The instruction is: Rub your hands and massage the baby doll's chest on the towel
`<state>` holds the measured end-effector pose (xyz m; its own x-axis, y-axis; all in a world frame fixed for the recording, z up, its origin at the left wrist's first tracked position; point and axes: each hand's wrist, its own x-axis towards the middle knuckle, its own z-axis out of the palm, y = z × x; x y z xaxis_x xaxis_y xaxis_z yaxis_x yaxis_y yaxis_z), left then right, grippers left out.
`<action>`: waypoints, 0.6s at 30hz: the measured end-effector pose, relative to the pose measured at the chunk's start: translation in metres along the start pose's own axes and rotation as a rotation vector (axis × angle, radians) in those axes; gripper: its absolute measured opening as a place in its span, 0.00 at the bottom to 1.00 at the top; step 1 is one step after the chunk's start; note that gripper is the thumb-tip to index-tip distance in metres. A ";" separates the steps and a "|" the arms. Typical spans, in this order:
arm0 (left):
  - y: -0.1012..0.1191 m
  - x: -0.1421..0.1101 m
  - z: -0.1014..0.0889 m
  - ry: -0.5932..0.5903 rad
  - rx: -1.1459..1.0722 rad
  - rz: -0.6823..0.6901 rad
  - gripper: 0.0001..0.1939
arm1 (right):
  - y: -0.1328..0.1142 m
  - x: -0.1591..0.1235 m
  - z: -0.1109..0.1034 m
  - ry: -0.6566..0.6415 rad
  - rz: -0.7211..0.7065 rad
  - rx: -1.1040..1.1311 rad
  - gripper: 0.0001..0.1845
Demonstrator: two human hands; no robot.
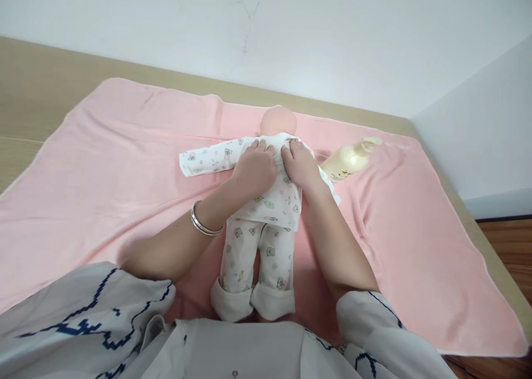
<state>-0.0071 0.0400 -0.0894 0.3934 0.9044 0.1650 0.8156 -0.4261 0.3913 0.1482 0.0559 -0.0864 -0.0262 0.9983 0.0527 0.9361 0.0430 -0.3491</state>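
A baby doll (277, 122) lies on a pink towel (116, 163), head away from me. It wears white printed clothes (274, 201) with rolled trouser cuffs. My left hand (254, 167) and my right hand (300, 164) rest side by side on the doll's chest. Both have their fingers curled into the ribbed collar of the top, just below the head. A silver bangle (203, 221) is on my left wrist. One empty sleeve of the top sticks out to the left.
A cream-yellow lotion bottle (349, 158) lies on the towel right of the doll, close to my right hand. The towel covers a wooden surface (29, 91) against a white wall. Wood floor shows at the right edge.
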 end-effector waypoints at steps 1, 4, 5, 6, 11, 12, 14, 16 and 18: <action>0.000 0.000 -0.001 0.000 -0.011 0.006 0.23 | -0.001 -0.001 0.000 -0.012 0.001 -0.019 0.31; -0.010 0.010 -0.004 -0.008 -0.069 0.009 0.20 | -0.015 -0.016 -0.001 -0.083 -0.006 -0.110 0.35; -0.016 0.014 -0.004 -0.014 -0.090 -0.001 0.19 | -0.023 -0.024 -0.002 -0.097 -0.015 -0.136 0.36; -0.021 0.018 -0.003 -0.018 -0.109 -0.019 0.18 | -0.031 -0.031 -0.002 -0.098 -0.028 -0.156 0.36; -0.033 0.025 0.003 -0.004 -0.058 -0.008 0.21 | -0.052 -0.046 -0.005 -0.061 -0.035 -0.164 0.33; -0.031 0.022 0.004 0.001 -0.008 0.026 0.23 | -0.049 -0.042 -0.007 -0.064 -0.024 -0.144 0.32; -0.021 0.014 0.003 0.001 0.092 0.068 0.25 | -0.039 -0.032 -0.010 -0.067 -0.014 -0.086 0.28; -0.007 0.005 -0.001 -0.033 0.133 0.017 0.26 | -0.026 -0.021 -0.012 -0.066 -0.020 -0.027 0.25; 0.008 -0.004 -0.007 -0.104 0.134 -0.055 0.26 | -0.016 -0.012 -0.012 -0.055 -0.021 0.000 0.24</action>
<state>-0.0052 0.0334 -0.0812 0.3826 0.9226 0.0495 0.8836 -0.3811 0.2721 0.1379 0.0423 -0.0706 -0.0651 0.9978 0.0084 0.9350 0.0640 -0.3488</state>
